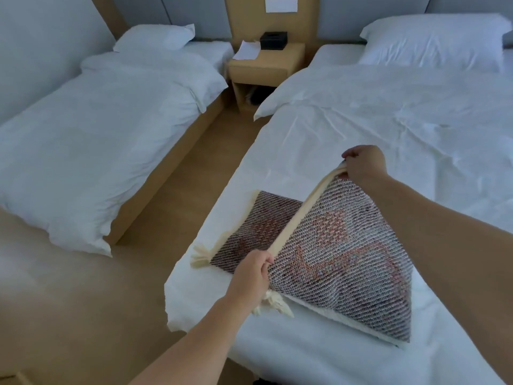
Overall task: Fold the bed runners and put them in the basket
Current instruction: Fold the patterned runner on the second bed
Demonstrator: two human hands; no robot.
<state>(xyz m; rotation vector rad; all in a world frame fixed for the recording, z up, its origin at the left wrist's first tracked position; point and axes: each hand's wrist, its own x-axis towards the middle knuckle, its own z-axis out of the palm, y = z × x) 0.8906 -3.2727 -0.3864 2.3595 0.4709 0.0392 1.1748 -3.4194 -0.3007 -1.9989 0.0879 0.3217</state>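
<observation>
Beds first: the big white bed (388,129) sits right under both sets of fingers, and a second white bed (97,120) lies well off to the left of the left fingers, with a strip of tan floor (172,173) between the two.

Next down is the bed runner (347,259), a dark woven one with reddish patches and a cream border. It's on the near end of the big bed, doubled over on itself. The top layer is lifted and hangs down from the fingers like a tent, while the bottom layer lies flat on the sheet, poking out to the left of the raised edge.

Pillows: one (433,37) far beyond the right fingers at the head of the big bed, another (155,37) at the head of the other bed.

A tan nightstand (266,65) stands far beyond the fingers, between the bed heads.

Left hand (252,273) has its fingers curled tight round the near end of the cream border. Right hand (363,165) is higher and further out, fingers pinching the far end, so the border runs taut between them.

On the nightstand there's some white paper (247,51) and a black tissue box (273,40).

Cream tassels (273,302) dangle just below the left fingers.
</observation>
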